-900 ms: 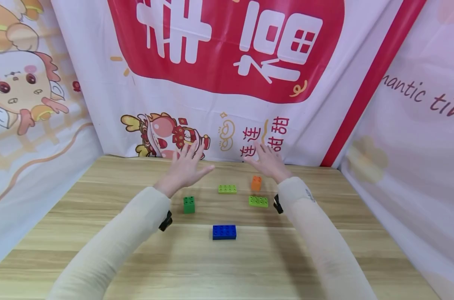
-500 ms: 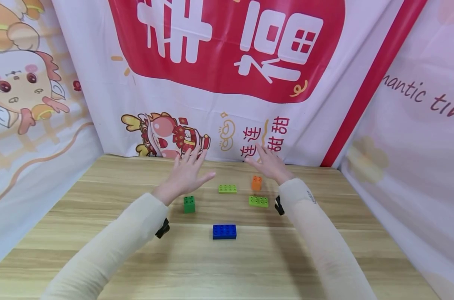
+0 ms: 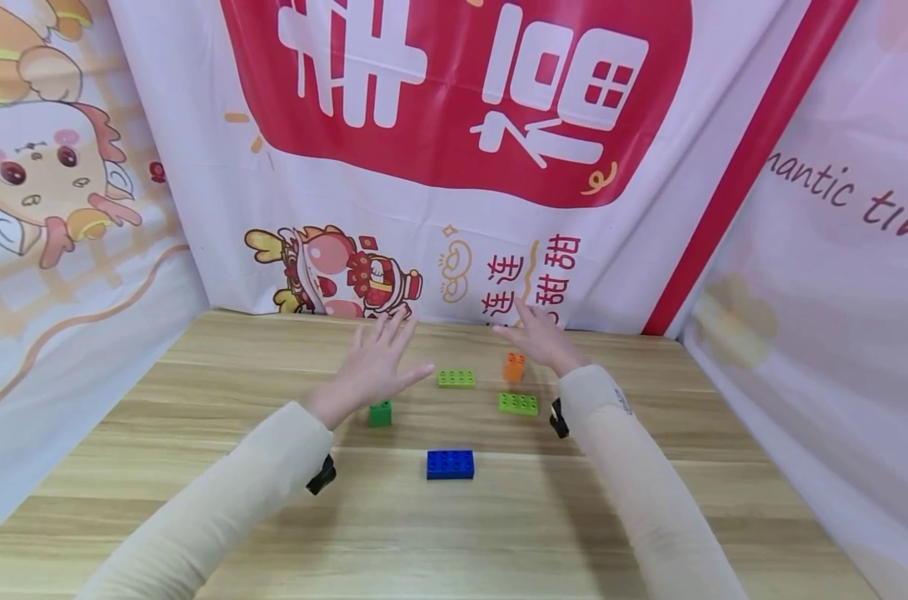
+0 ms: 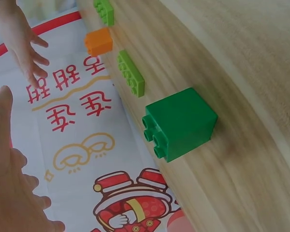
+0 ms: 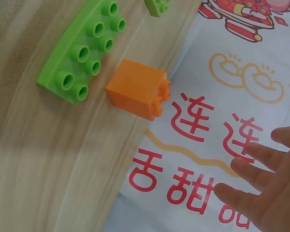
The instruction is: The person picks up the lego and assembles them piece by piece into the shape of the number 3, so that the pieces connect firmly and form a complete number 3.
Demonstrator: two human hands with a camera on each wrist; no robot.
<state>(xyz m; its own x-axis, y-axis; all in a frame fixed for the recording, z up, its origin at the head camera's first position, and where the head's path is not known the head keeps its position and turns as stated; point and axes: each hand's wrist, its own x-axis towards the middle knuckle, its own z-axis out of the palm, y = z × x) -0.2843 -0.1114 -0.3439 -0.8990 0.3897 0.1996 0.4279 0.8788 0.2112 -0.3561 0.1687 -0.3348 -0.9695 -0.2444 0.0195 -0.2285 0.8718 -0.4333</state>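
My left hand point(image 3: 371, 364) hovers above the table with its fingers spread, holding nothing. Just below it stands a green brick point(image 3: 381, 415), its top partly covered by the hand in the head view and plain to see in the left wrist view. My right hand point(image 3: 546, 338) is held out over the far right part, fingers extended and nothing in them. Nearest to it are an orange brick point(image 5: 137, 89) and a lime-green brick point(image 5: 82, 53). Another lime-green brick point(image 3: 456, 379) lies between the two hands. Closer to me sits a dark blue brick point(image 3: 450, 465).
The wood-grain table point(image 3: 454, 533) ends at a white and red printed cloth point(image 3: 439, 242) hanging behind it. Printed cloths also hang along the left and right sides. A black strap piece point(image 3: 321, 475) shows under the left wrist.
Both hands have sunk slightly toward the table, the left one more, so it now covers part of the green brick. The bricks stay where they were.
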